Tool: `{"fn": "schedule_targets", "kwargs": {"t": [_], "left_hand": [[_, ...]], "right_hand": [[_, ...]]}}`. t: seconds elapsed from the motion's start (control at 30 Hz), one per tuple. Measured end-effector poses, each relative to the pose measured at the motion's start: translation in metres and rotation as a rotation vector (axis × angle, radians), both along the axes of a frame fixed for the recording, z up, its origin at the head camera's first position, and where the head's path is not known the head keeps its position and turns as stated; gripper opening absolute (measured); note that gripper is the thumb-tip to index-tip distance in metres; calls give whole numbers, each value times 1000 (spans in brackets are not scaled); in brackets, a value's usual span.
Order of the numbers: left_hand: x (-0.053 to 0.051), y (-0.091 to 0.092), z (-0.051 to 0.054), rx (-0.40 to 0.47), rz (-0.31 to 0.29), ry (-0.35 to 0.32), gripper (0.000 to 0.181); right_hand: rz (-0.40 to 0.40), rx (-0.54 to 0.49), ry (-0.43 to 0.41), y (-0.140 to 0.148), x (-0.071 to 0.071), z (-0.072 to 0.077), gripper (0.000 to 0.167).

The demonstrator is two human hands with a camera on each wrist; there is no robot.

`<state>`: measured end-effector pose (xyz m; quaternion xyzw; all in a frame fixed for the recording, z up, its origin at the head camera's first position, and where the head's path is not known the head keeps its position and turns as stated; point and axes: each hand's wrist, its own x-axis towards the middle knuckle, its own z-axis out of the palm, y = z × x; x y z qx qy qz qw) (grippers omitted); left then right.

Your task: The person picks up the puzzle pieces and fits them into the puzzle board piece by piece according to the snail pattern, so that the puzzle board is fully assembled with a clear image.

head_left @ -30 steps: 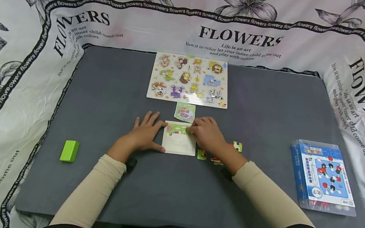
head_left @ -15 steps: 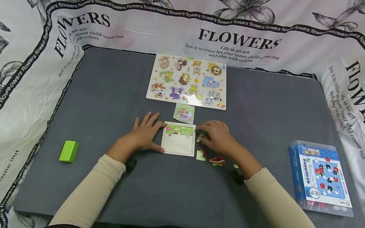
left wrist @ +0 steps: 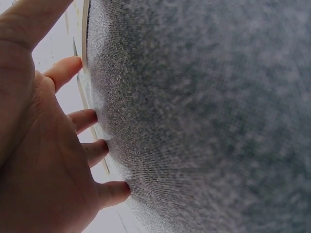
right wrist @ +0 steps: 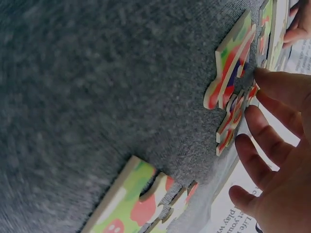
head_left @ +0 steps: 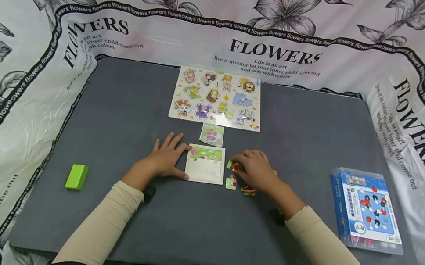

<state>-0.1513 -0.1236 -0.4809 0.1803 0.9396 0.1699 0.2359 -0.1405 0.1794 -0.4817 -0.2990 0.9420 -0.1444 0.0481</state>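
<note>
Your R hand (head_left: 257, 172) has left the tray (head_left: 204, 171) between your hands for the loose pcs (head_left: 231, 182), prob kept near for easy reach (can't tell if it's pinching one), while your L hand (head_left: 164, 157), fingers wide, touches the tray's edge, prob steadying it.

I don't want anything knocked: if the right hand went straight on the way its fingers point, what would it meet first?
The right hand would probably meet the loose red-and-green puzzle piece right in front of it, perhaps touching already; depth is unclear. Beyond that lies the pale puzzle tray.
</note>
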Motion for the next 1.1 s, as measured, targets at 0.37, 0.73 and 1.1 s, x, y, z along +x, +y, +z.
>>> {"fn": "schedule_targets", "kwargs": {"t": [0.37,0.73,1.1], "left_hand": [[1,-2,-1,-4,2,2,93],[-1,1,-3,-19,4,-9,93],[-1,0,-1,-28,4,-6,92]], "right_hand": [[-2,4,42,-3,-2,3,30],[128,-42,45,-53,-8,5,28],[165,-15,103,-89,-8,-6,25]]}}
